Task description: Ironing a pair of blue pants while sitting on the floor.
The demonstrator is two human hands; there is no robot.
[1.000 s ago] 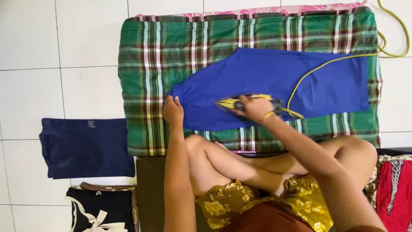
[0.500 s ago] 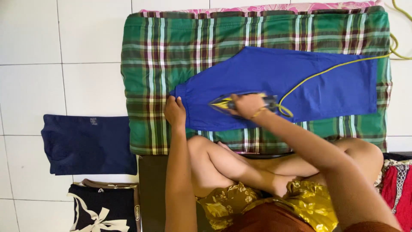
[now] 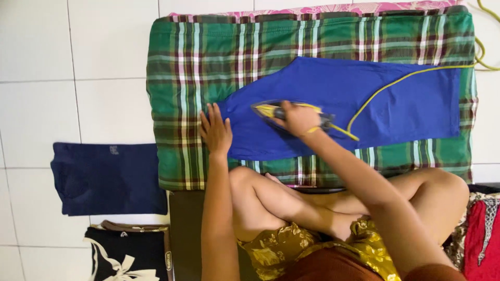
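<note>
A blue garment [image 3: 375, 99] lies spread flat on a green plaid cloth [image 3: 208, 57] on the floor. My right hand [image 3: 298, 118] grips the handle of a yellow and dark iron [image 3: 271, 110] that rests on the garment's left part, tip pointing left. Its yellow cord [image 3: 396, 83] runs right across the fabric and off the top right corner. My left hand [image 3: 214, 131] lies flat, fingers spread, on the garment's left end where it meets the plaid cloth. My bare crossed legs are just below the cloth.
A folded navy garment [image 3: 107, 179] lies on the white tiled floor at the left, with a folded black and white one [image 3: 125, 255] below it. Red patterned fabric [image 3: 482, 234] sits at the right edge. A pink patterned layer [image 3: 333, 8] shows under the plaid's far edge.
The iron and my right hand have slid a little to the left along the blue garment. My left hand has stayed on the garment's left end.
</note>
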